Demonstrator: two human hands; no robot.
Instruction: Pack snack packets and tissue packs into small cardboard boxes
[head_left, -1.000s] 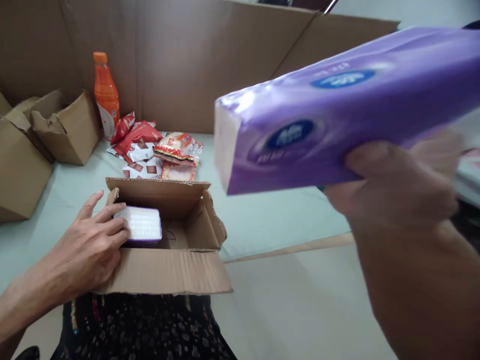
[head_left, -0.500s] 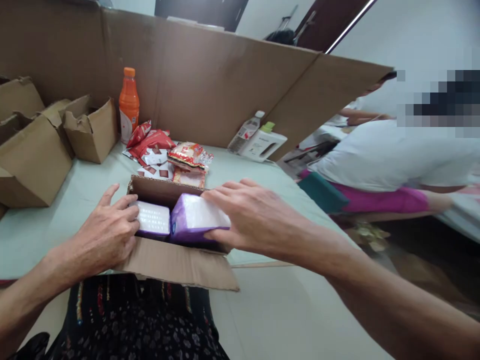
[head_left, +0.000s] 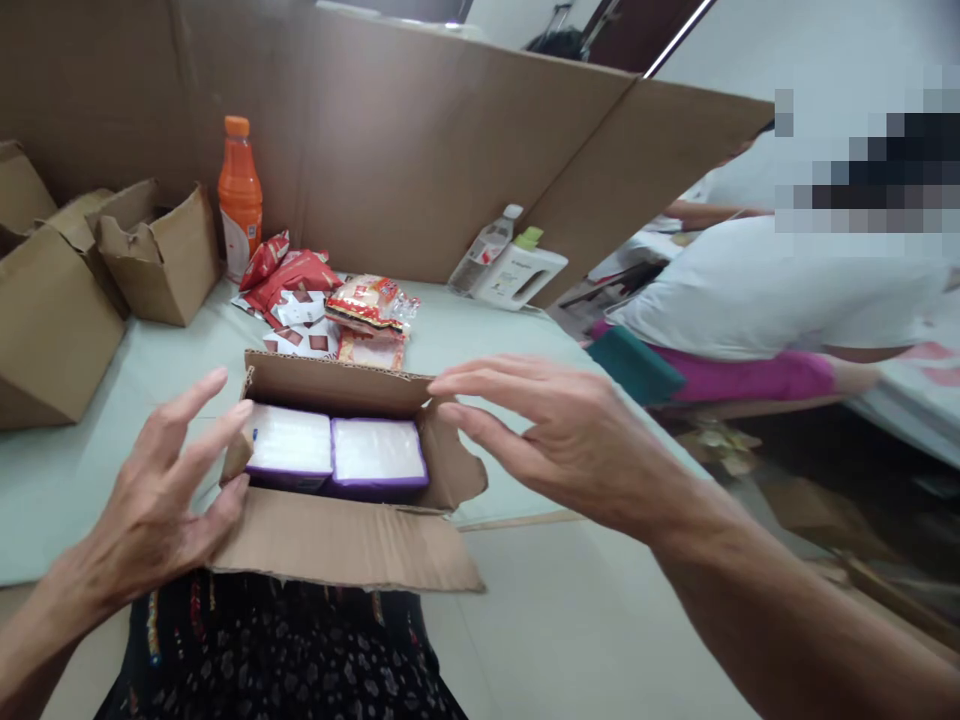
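**Now, two packs seated in the carton**

Left hand spread wide at nine o'clock of the cardboard carton, holding nothing. Inside, two purple tissue packs stand side by side. Right hand spread empty at three o'clock. Best press both packs level.

Both forearms reach in from the bottom corners of the frame. The left hand, at lower left, is raised with palm turned inward, fingers spread and slightly curled, gripping nothing. The right hand, right of centre, hovers palm down, fingers extended leftward and held loosely together, likewise empty, its forearm running to the lower right corner.
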